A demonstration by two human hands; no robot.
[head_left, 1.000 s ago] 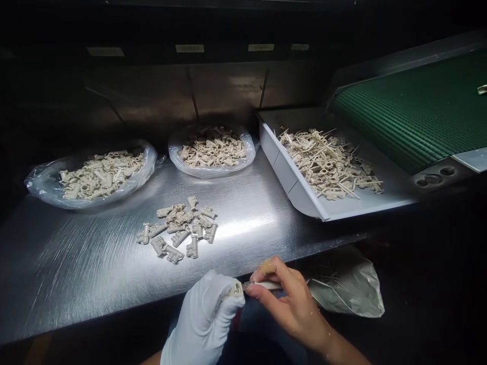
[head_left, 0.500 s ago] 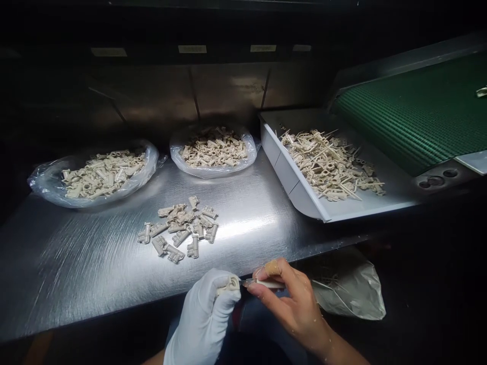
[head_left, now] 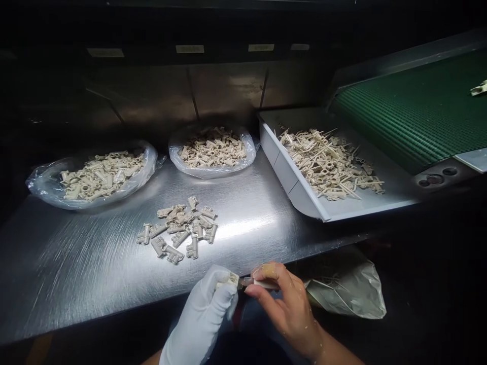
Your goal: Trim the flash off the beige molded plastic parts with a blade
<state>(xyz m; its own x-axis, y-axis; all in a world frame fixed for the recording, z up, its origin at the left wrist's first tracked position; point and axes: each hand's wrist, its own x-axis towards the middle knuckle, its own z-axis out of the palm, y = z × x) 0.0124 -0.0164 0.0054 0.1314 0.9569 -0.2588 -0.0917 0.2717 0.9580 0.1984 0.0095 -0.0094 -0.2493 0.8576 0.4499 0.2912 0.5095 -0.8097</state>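
Pinching a beige part at lower centre, the gloved left hand sits near the front edge of the desk, the right hand beside it, fingers pinching a knife; open room runs between loose parts and the tray at right

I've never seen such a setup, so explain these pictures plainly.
No robot here: a person works by hand, and every picture comes from one camera worn on the head. The white-gloved left hand holds a small pale part. The bare right hand holds a bladed tool, its blade at that part. On the metal table lie a loose cluster of parts and two plastic bags holding more. To the right, a tray holds a heap of parts and thin sticks, beside a green belt.
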